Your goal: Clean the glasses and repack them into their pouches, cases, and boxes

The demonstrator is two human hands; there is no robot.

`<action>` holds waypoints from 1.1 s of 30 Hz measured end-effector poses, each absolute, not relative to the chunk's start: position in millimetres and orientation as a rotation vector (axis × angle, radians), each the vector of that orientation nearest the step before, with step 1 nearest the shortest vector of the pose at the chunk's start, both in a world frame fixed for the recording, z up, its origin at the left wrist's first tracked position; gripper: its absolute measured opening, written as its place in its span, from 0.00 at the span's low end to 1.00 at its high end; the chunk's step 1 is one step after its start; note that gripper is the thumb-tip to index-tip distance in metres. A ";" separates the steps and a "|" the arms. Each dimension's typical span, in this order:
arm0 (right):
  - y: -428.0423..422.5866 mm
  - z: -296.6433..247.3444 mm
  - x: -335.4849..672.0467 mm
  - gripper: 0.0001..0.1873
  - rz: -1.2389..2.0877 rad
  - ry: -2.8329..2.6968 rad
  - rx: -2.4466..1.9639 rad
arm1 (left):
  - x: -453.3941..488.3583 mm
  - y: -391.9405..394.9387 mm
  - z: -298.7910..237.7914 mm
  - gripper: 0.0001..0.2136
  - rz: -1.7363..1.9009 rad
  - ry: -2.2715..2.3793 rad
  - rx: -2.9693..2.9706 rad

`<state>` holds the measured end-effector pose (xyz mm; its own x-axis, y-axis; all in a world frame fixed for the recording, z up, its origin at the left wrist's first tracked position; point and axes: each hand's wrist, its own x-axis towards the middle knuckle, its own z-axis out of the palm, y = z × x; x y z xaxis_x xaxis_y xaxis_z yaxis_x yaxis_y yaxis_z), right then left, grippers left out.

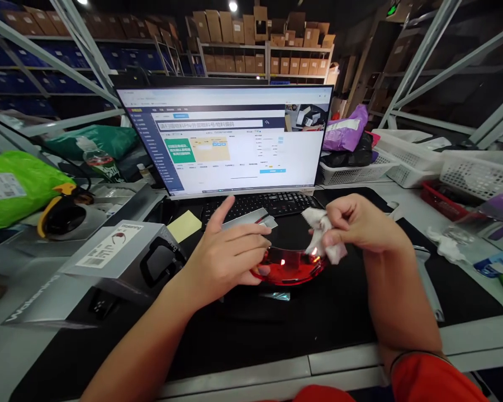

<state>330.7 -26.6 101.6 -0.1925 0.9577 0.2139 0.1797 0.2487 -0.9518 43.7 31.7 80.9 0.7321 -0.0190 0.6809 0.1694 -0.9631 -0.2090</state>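
Note:
My left hand (226,254) holds the left end of a curved red lens (287,267) above the black desk mat (276,329), thumb under it and fingers stretched along its top edge. My right hand (356,223) is closed on a crumpled white cloth (324,237) and presses it against the right end of the lens. Light glints off the lens surface. A flat silver piece (251,219) lies just behind my left fingers, in front of the keyboard (262,204).
A monitor (230,139) stands behind the keyboard. A grey product box (109,254) and a yellow note (184,226) lie at left, with a green bag (12,187). White baskets (419,159) and small packets sit at right. Shelves of cartons fill the background.

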 end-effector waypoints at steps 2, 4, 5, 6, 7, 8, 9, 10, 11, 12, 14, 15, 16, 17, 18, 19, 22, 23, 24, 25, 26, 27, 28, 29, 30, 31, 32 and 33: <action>-23.8 103.0 337.6 0.32 0.892 -1.357 -1.050 | 43.7 32.8 83.5 0.06 -1.154 -0.177 -2.679; -20.3 103.5 341.7 0.31 0.742 -1.142 -0.997 | 43.9 32.8 85.5 0.08 -1.220 -0.233 -2.638; -18.6 103.3 342.3 0.31 0.689 -1.074 -0.971 | 44.0 32.4 86.0 0.09 -1.247 -0.252 -2.614; -17.0 102.9 342.0 0.30 0.651 -1.029 -0.946 | 44.2 31.9 86.0 0.09 -1.261 -0.270 -2.598; -15.7 102.1 340.9 0.29 0.632 -1.000 -0.921 | 44.5 31.2 85.6 0.08 -1.279 -0.287 -2.580; -14.6 101.1 339.1 0.28 0.627 -0.981 -0.899 | 44.9 30.4 84.7 0.08 -1.297 -0.308 -2.558; -13.9 100.0 336.9 0.27 0.629 -0.966 -0.876 | 45.4 29.5 83.7 0.08 -1.318 -0.332 -2.529; -13.6 98.9 334.3 0.26 0.631 -0.952 -0.854 | 46.1 28.4 82.4 0.08 -1.346 -0.345 -2.490; -13.6 97.8 331.5 0.25 0.632 -0.935 -0.830 | 47.0 27.2 81.2 0.07 -1.387 -0.367 -2.444; -14.0 96.8 328.2 0.24 0.631 -0.912 -0.799 | 48.3 25.9 79.9 0.07 -1.435 -0.390 -2.397; -15.3 94.7 319.4 0.22 0.632 -0.864 -0.740 | 52.1 23.2 77.2 0.07 -1.529 -0.445 -2.316; -16.1 93.3 313.1 0.21 0.636 -0.842 -0.718 | 54.4 21.9 75.8 0.08 -1.573 -0.485 -2.274; -16.8 91.4 305.3 0.21 0.639 -0.822 -0.701 | 57.1 20.7 74.2 0.08 -1.603 -0.538 -2.237; -17.4 88.8 295.9 0.21 0.645 -0.811 -0.692 | 59.8 19.7 72.5 0.09 -1.622 -0.600 -2.199; -17.9 85.4 285.1 0.21 0.651 -0.812 -0.691 | 62.5 18.9 70.6 0.10 -1.626 -0.666 -2.162; -18.3 81.4 273.4 0.20 0.659 -0.820 -0.697 | 65.0 18.3 68.4 0.10 -1.620 -0.748 -2.131; -19.0 66.8 239.1 0.21 0.787 -0.919 -0.735 | 70.2 18.0 61.1 0.10 -1.508 -0.946 -2.131; -19.3 62.1 229.8 0.21 0.861 -0.974 -0.748 | 71.0 18.2 58.5 0.09 -1.462 -0.991 -2.148; -19.7 58.0 222.4 0.21 0.932 -1.029 -0.761 | 71.4 18.3 55.9 0.09 -1.419 -1.024 -2.169; -20.2 54.6 216.7 0.22 0.988 -1.080 -0.775 | 71.4 18.2 53.6 0.09 -1.386 -1.045 -2.180; -20.8 52.0 212.6 0.22 1.012 -1.122 -0.795 | 71.5 17.9 51.4 0.10 -1.363 -1.056 -2.177; -21.5 50.1 209.8 0.22 0.990 -1.151 -0.828 | 71.6 17.2 49.6 0.10 -1.343 -1.065 -2.166; -22.3 48.9 208.1 0.22 0.930 -1.169 -0.877 | 72.0 16.2 48.1 0.10 -1.325 -1.065 -2.155; -23.2 48.3 207.2 0.21 0.846 -1.178 -0.936 | 72.7 14.9 47.0 0.10 -1.312 -1.058 -2.143; -24.1 48.2 207.0 0.21 0.754 -1.178 -0.995 | 73.8 13.4 46.1 0.10 -1.297 -1.049 -2.138; -24.8 48.5 207.5 0.21 0.671 -1.171 -1.044 | 75.3 11.8 45.4 0.10 -1.276 -1.041 -2.143; -25.2 49.3 208.8 0.23 0.618 -1.161 -1.077 | 77.0 10.1 44.8 0.10 -1.259 -1.030 -2.154; -25.2 50.7 211.2 0.25 0.606 -1.150 -1.086 | 78.8 8.4 44.2 0.10 -1.254 -1.013 -2.164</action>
